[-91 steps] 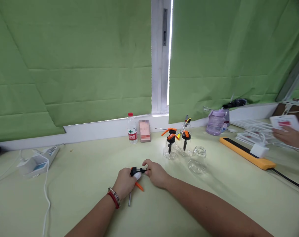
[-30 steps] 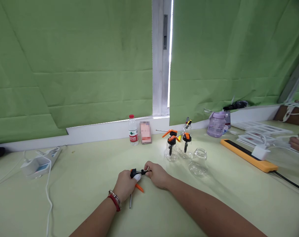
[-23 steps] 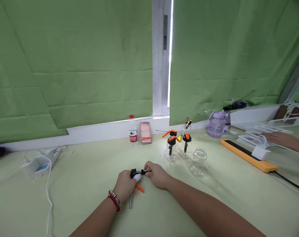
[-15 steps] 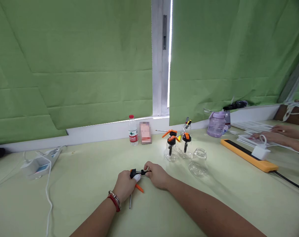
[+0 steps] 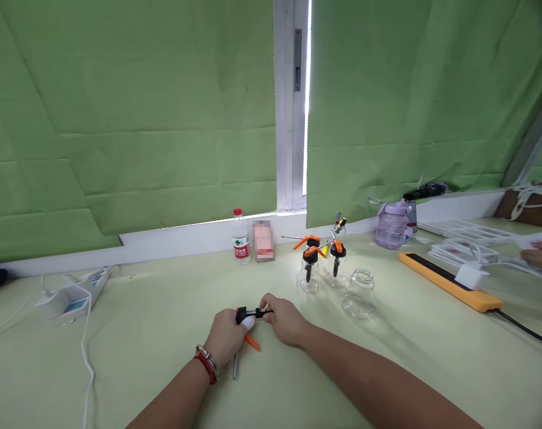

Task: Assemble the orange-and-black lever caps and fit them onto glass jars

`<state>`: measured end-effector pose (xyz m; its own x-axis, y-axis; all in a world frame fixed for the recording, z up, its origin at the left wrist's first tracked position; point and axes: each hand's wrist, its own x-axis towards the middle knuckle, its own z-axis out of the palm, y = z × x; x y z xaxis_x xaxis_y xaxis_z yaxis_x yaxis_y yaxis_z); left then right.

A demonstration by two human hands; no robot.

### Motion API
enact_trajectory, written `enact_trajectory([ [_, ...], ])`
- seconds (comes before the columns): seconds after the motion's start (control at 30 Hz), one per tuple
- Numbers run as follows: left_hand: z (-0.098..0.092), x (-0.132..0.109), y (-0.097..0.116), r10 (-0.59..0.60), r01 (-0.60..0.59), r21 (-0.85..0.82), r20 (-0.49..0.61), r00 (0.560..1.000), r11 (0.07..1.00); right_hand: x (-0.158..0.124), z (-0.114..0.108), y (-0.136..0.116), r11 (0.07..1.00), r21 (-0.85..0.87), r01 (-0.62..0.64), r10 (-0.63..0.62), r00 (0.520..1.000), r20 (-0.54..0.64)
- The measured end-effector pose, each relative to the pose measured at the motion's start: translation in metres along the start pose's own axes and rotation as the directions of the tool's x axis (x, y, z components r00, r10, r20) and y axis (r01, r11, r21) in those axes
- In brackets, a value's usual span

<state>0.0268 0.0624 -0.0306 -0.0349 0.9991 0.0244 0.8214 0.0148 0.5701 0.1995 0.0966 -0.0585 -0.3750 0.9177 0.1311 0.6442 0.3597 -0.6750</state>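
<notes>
Green shades (image 5: 176, 119) hang beyond the tabletop (image 5: 158, 304), where left hand (image 5: 223, 335) and right hand (image 5: 286, 320) grasp one black-and-orange tool (image 5: 241, 314) (clear jar (image 5: 358, 302) farther right).

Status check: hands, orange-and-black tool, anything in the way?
Left hand closed on orange-and-black tool. Right hand pinching its black end. Glass jar beyond right forearm, apart from both hands, seemingly not blocking.

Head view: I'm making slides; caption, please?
Left hand and right hand hold an orange-and-black tool; a clear jar stands beyond.

fingers (image 5: 248, 322) grip a black-orange tool (image 5: 241, 314)
</notes>
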Motion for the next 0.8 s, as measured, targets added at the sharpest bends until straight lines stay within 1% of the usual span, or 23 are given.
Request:
enact_trajectory([
  [0.2,0.0006,0.0005,-0.0012,-0.005,0.006,0.017,-0.010,1.000,1.000,0.0017,0.0022,0.0013,1.000,-0.006,-0.004,0.004,1.000,0.011],
  [0.43,0.0010,0.0007,-0.0013,0.001,-0.001,0.024,-0.012,1.000,1.000,-0.0021,0.0026,-0.0003,1.000,0.005,-0.010,0.010,1.000,-0.027],
  [0.7,0.0022,-0.0012,0.0000,0.017,-0.017,0.015,-0.017,1.000,1.000,0.0023,0.0007,-0.0002,0.999,0.007,-0.035,0.034,0.999,0.017],
  [0.8,0.0028,-0.0024,0.0021,0.026,-0.026,0.011,-0.018,1.000,1.000,0.0033,0.0024,0.0008,1.000,-0.003,-0.031,0.031,0.999,0.015],
])
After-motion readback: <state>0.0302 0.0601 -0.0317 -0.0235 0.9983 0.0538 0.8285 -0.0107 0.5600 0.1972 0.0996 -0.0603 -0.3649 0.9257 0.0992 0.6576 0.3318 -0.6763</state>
